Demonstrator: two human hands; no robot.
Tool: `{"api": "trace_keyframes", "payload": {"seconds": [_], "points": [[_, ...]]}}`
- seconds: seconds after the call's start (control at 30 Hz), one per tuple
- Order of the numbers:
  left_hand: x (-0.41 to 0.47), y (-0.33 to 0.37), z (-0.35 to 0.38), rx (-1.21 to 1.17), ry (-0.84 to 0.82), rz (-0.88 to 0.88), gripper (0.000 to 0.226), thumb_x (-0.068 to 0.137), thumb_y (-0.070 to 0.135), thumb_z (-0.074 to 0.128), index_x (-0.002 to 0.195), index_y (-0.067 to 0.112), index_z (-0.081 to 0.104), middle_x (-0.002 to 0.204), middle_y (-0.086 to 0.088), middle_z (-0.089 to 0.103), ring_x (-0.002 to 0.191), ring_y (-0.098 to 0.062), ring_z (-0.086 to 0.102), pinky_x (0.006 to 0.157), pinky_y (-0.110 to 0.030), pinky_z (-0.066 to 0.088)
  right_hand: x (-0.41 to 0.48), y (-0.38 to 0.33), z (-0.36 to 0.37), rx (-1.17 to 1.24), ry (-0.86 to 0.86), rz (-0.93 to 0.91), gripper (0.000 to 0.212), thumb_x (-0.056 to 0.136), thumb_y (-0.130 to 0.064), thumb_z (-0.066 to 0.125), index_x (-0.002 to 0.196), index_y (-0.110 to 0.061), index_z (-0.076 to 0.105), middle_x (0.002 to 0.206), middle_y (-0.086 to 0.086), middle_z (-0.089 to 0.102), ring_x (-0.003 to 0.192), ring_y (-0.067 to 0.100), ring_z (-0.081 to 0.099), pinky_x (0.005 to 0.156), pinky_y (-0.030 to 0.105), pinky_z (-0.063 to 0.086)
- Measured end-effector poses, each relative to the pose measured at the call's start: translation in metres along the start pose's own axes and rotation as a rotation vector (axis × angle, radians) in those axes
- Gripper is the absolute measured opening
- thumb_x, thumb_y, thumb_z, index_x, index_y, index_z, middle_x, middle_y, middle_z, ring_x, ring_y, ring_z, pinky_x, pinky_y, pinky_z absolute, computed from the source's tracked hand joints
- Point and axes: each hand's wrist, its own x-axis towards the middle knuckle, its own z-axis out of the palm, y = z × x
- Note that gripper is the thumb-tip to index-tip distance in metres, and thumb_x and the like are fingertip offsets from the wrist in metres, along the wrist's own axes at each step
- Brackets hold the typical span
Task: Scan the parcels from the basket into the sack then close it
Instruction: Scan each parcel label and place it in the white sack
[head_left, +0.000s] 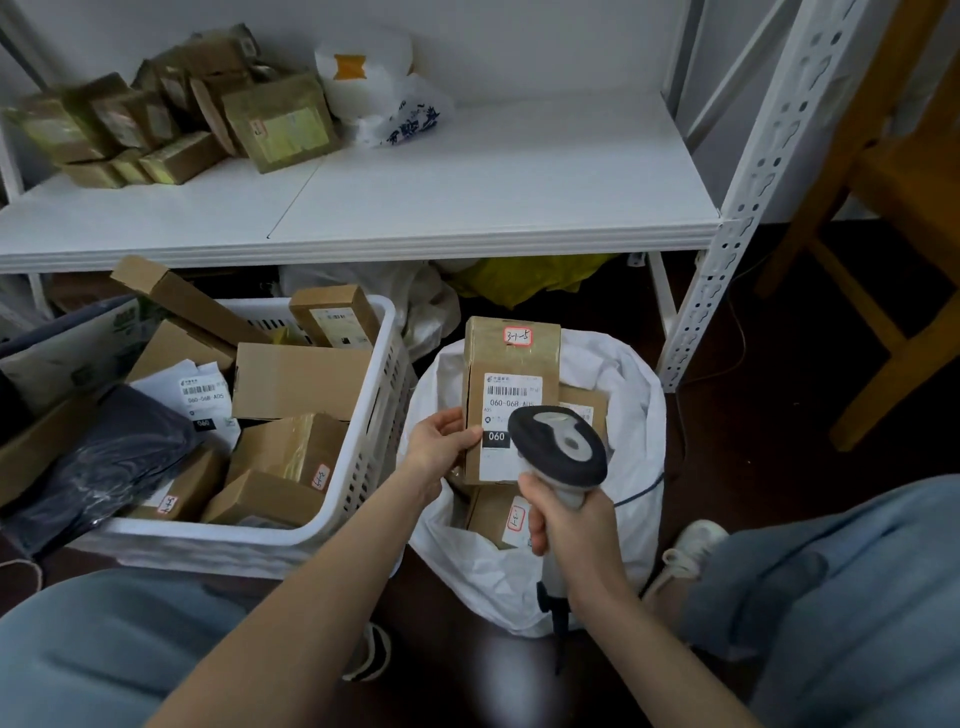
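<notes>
Left hand (444, 439) pinches taped parcel (511, 358) by its left edge, label up, above the open sack (628, 374) beside the basket (363, 467); right hand (569, 525) wrapped round the scanner (561, 441) grip, its head crowding the label, so best eased back and aimed squarely at the barcode (511, 391), parcel steady.

Brown parcel (511, 358) in the left hand (441, 441): its white shipping label (511, 402) is showing "060-068-A05" above a black patch (496, 436) reading "060". Its red-edged sticker (518, 336) is bearing handwriting, apparently "31-5". The white mailer (202, 395) in the basket (234, 540) is displaying "060-068-A05" and "060".
</notes>
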Motion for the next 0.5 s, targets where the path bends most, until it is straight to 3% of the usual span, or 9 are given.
{"api": "trace_keyframes", "payload": {"seconds": [0.27, 0.5], "points": [[0.008, -0.017, 0.007, 0.031, 0.024, -0.023, 0.046, 0.086, 0.006, 0.068, 0.129, 0.007, 0.052, 0.120, -0.009, 0.065, 0.107, -0.027, 0.064, 0.089, -0.040, 0.054, -0.008, 0.003, -0.003, -0.058, 0.013, 0.023, 0.040, 0.085, -0.014, 0.065, 0.050, -0.003, 0.050, 0.042, 0.005, 0.046, 0.037, 0.012, 0.042, 0.043, 0.018, 0.040], [0.010, -0.019, 0.008, 0.025, 0.027, -0.036, 0.044, 0.088, 0.005, 0.066, 0.129, 0.005, 0.051, 0.112, -0.006, 0.064, 0.102, -0.023, 0.063, 0.078, -0.031, 0.054, -0.009, 0.004, -0.005, -0.088, 0.011, 0.037, 0.039, 0.085, -0.013, 0.065, 0.049, -0.005, 0.051, 0.042, 0.005, 0.047, 0.037, 0.011, 0.043, 0.043, 0.016, 0.040]]}}
